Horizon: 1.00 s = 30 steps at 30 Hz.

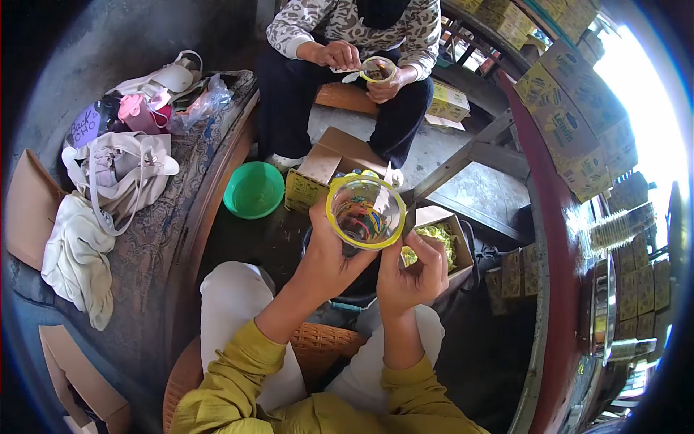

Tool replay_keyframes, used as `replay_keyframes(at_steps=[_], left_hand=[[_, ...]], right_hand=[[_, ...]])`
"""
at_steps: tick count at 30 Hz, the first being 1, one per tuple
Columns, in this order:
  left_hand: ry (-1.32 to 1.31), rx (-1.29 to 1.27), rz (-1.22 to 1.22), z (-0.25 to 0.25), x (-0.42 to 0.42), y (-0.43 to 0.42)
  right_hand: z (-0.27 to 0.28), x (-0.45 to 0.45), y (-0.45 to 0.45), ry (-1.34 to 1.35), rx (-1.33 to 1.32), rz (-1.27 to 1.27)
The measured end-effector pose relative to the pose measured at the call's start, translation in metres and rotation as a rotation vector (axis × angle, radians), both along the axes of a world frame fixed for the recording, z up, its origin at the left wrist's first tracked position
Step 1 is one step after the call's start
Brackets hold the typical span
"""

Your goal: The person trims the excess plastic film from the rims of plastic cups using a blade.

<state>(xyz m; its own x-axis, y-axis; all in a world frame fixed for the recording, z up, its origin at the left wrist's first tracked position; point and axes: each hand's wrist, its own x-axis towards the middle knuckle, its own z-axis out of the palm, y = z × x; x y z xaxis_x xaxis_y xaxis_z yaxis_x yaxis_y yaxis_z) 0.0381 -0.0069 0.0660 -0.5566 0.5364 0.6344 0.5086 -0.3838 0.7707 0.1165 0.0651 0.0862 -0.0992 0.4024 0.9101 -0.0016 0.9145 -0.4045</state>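
Observation:
A clear plastic cup [366, 213] with a yellow rim and coloured print sits in my left hand [329, 249], tilted so its mouth faces me. The fingers of that hand wrap round its side. Close against the cup's right edge, my right hand [413, 273] is closed in a pinch. A thin, dark, blade-like piece [410, 215] sticks up from its fingertips beside the rim; the rest of it is hidden by the fingers. Below the cup, a dark tub [354, 295] is partly covered by my hands.
Opposite me sits a person [354, 29] holding a similar cup [378, 69]. A green basin [254, 189] and an open carton [316, 173] stand on the floor. To the right is a box of yellow strips [442, 244]. Bags [119, 166] lie on the left bench; printed cartons [571, 119] are stacked right.

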Motion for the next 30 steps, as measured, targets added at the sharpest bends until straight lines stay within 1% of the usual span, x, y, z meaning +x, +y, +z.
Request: replay_keyframes(at_steps=[2, 6, 9, 14, 17, 20, 23, 27, 30], left_hand=[[-0.016, -0.009, -0.010, -0.0002, 0.0002, 0.0003], [0.033, -0.038, -0.007, -0.0011, 0.0010, -0.0001], [0.055, -0.041, -0.006, -0.0012, -0.0003, 0.0005], [0.092, -0.078, -0.041, -0.0012, -0.0045, -0.0026], [-0.027, -0.071, -0.111, -0.0025, -0.0050, -0.0040], [0.000, -0.090, -0.073, -0.0005, -0.0059, -0.0061], [0.006, -0.048, -0.006, 0.0015, -0.0061, -0.0053], [-0.025, -0.060, -0.036, 0.0036, -0.0066, -0.0061], [-0.026, -0.106, -0.074, 0.0026, -0.0045, -0.0073]], right_hand=[[-0.0001, 0.0011, 0.0017, -0.014, 0.012, -0.021], [0.0024, 0.0040, 0.0055, -0.040, 0.015, -0.037], [0.0042, 0.0049, 0.0069, -0.031, -0.014, -0.028], [0.0063, 0.0061, 0.0095, -0.046, 0.015, -0.013], [0.0074, 0.0072, 0.0095, -0.058, 0.026, -0.005], [0.0060, 0.0071, 0.0079, -0.061, 0.014, 0.011], [0.0039, 0.0051, 0.0060, -0.065, -0.002, 0.026], [0.0020, 0.0037, 0.0058, -0.062, 0.009, 0.021], [0.0001, 0.0052, 0.0082, -0.060, -0.043, -0.009]])
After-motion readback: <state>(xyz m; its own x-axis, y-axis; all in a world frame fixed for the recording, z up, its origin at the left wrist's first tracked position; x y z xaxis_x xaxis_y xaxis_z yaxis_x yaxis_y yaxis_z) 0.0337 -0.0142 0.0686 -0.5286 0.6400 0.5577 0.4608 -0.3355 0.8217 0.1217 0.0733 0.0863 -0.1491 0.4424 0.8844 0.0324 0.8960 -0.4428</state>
